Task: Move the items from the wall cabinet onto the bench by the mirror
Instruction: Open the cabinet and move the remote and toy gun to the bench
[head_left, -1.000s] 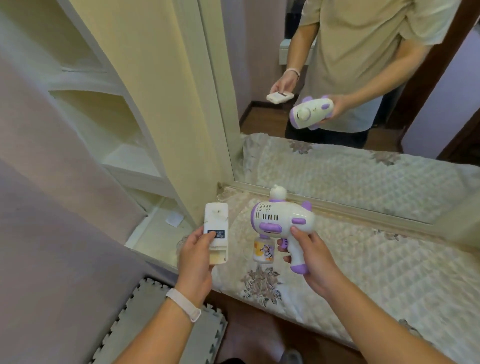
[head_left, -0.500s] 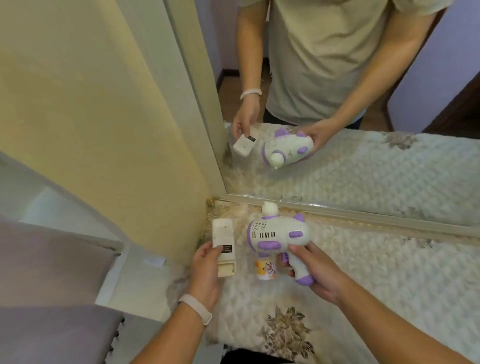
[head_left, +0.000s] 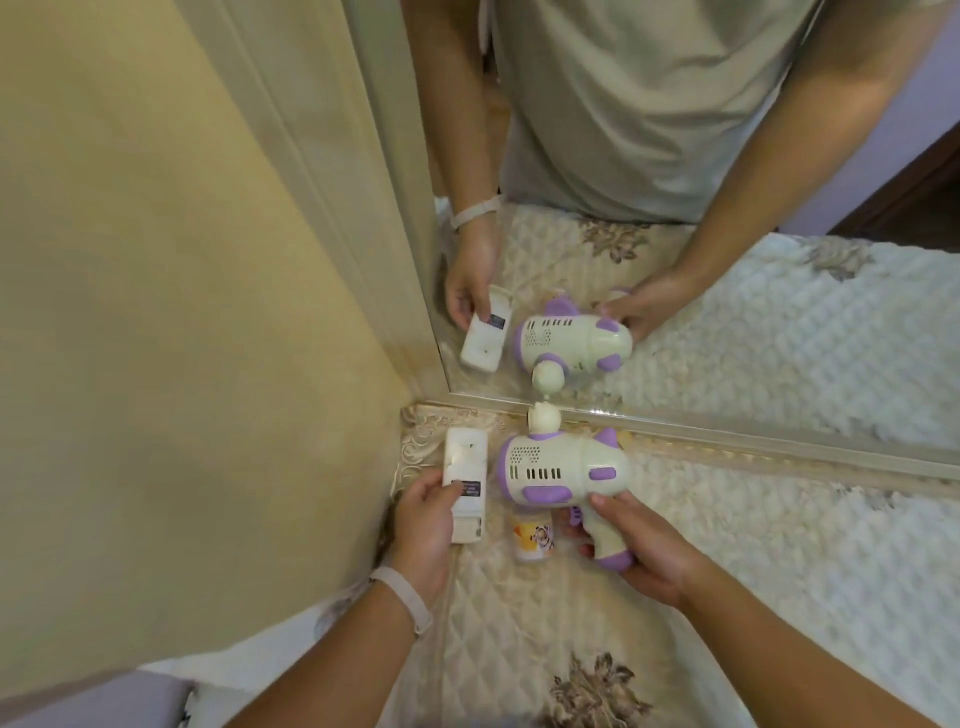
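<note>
My left hand (head_left: 423, 525) grips a white rectangular device (head_left: 466, 480) with a dark label, held low over the bench's far left corner beside the yellow cabinet side. A white and purple toy bubble gun (head_left: 558, 470) is in my right hand (head_left: 636, 551), which holds it by the handle, with its round top knob near the mirror frame. Under the gun's body hangs a small bottle (head_left: 531, 535) with a cartoon print. The quilted cream bench cover (head_left: 727, 571) lies right below both items; whether they touch it I cannot tell.
The mirror (head_left: 779, 312) runs along the bench's back edge and reflects a person's torso, both hands and both items. The yellow cabinet side panel (head_left: 182, 312) fills the left. A brown flower pattern (head_left: 592, 691) marks the cover near the front.
I have leaned in closer over the bench. Both hands have carried the white device and the toy gun forward and down toward the corner by the mirror; the cabinet shelves have left the view.
</note>
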